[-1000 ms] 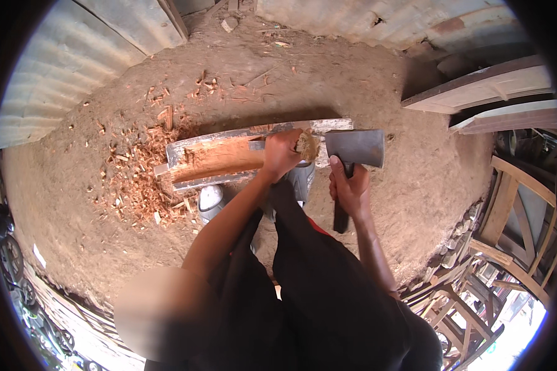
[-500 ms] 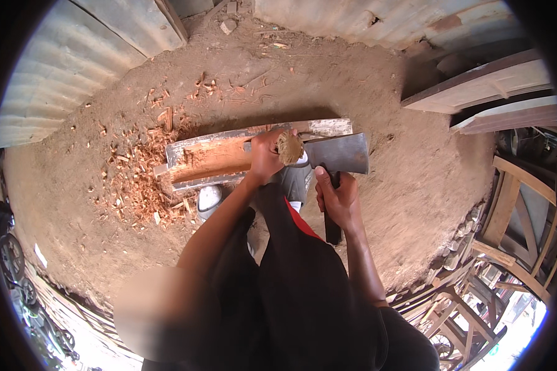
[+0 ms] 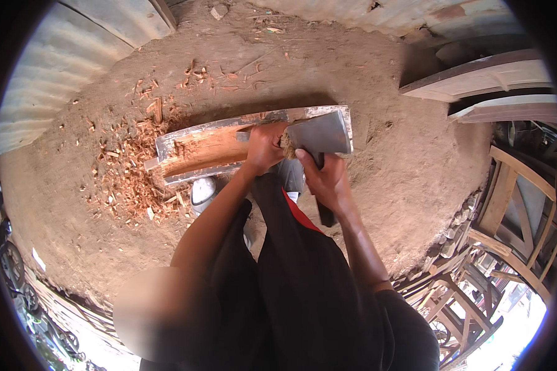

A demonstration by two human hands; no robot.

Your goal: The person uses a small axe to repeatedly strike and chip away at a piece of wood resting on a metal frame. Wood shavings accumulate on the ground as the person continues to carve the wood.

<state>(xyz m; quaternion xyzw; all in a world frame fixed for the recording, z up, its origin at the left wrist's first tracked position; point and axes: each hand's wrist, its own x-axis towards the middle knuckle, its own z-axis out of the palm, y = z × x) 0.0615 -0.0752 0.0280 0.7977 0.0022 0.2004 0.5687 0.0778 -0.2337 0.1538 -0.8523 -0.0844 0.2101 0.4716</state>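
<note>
My left hand [image 3: 266,147] is closed round the handle of a chisel [image 3: 243,136], whose metal blade shows beyond the fist, over the hollowed timber. The frayed butt of its wooden handle sticks out on the right. My right hand [image 3: 327,178] grips the dark shaft of an axe [image 3: 320,133]. The axe's broad grey head overlaps the frayed butt; whether the two touch, I cannot tell. Beneath both hands lies a long piece of wood [image 3: 173,177], its middle carved out to fresh orange wood, its rim weathered and whitish.
Reddish wood chips [image 3: 136,185] cover the dirt ground at the wood's left end. A light shoe [image 3: 202,193] stands against its near side. Corrugated metal sheets [image 3: 62,62] rise at the back left. Wooden frames [image 3: 507,204] are stacked along the right.
The axe head has come left and slightly up, over the chisel's butt. My right hand has moved with it; the left keeps its hold on the chisel. The whole view has shifted slightly.
</note>
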